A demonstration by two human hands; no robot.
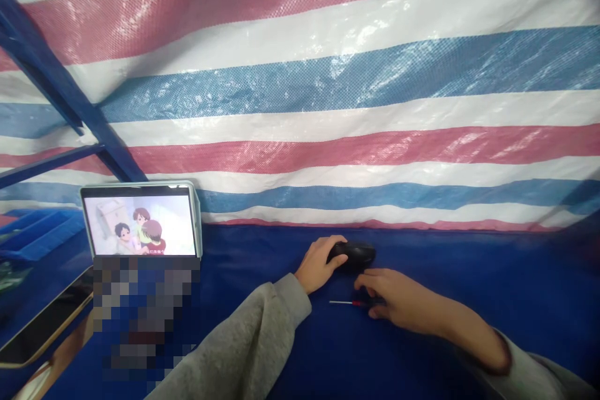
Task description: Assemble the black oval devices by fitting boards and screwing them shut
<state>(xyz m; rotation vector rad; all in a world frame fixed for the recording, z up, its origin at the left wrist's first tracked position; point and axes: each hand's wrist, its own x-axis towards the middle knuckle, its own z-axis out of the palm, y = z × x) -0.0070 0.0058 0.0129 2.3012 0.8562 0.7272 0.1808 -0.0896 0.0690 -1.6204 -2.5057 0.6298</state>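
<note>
My left hand [319, 265] is curled round the left end of a small black rounded object [355, 255] that rests on the blue table cover [469, 281]. My right hand [394, 299] lies just in front of it, fingers closed on the handle of a thin screwdriver [345, 303] with a red collar; its metal shaft points left. Both arms wear grey sleeves.
A tablet [139, 222] showing a cartoon stands propped at the left. Beside it lies a flat dark screen [44, 322]. Blue bins [35, 231] sit at the far left. A striped red, white and blue tarp [328, 75] hangs behind the table.
</note>
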